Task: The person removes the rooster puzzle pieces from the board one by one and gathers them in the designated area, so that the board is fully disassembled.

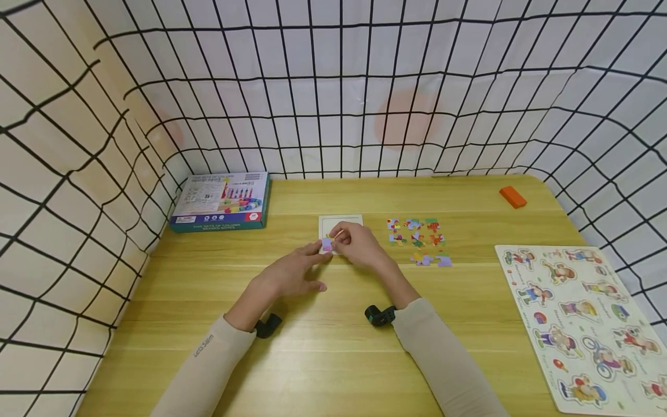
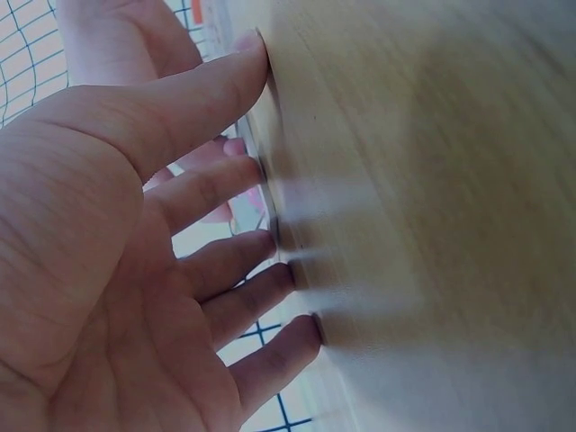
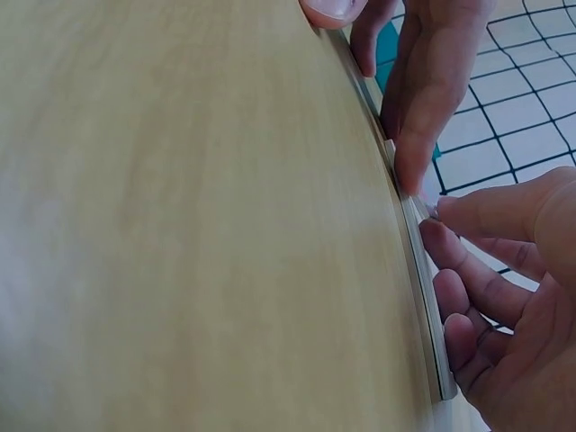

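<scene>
A small white square puzzle tray (image 1: 341,219) lies on the table in the head view. On its near left part sits a lilac puzzle piece (image 1: 327,245) with a little pink and yellow. My right hand (image 1: 356,246) is over the tray, pinching a small puzzle piece between thumb and index finger; the fingers mostly hide it. In the right wrist view the other fingers of this hand curl beside the tray's edge (image 3: 425,297). My left hand (image 1: 294,271) has its fingers loosely extended, the fingertips touching the tray's near left side and the thumb apart on the table.
Several loose puzzle pieces (image 1: 417,231) lie in rows right of the tray. A boxed toy set (image 1: 221,202) stands at the back left, an orange block (image 1: 513,197) at the back right. A large picture board (image 1: 578,324) covers the right side. Gridded cloth walls (image 1: 323,87) surround the wooden table (image 1: 323,370).
</scene>
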A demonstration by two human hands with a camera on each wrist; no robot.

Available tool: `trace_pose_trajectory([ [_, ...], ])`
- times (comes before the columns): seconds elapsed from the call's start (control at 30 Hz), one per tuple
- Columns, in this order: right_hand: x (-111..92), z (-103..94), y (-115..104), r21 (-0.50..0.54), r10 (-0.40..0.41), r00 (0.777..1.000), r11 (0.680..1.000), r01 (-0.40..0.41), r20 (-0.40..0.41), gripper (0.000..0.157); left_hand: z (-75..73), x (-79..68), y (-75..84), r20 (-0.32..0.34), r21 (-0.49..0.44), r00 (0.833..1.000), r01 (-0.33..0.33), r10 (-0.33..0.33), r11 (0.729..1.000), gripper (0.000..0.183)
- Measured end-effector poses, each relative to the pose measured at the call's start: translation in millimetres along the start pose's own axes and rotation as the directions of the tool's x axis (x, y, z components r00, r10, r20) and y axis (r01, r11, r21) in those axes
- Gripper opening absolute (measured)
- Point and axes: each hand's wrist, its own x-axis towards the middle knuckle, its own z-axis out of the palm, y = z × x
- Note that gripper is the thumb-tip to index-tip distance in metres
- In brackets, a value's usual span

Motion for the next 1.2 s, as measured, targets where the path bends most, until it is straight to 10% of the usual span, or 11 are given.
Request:
trace_pose_trajectory([
  [1.2,-5,-13.6,6,0.070,-0.012,0.999,0.997,0.016,-0.052,0.017,0.6,-1.4,-1.9,-0.025,-0.020,1.000,0.001,-0.002,1.000,0.076],
])
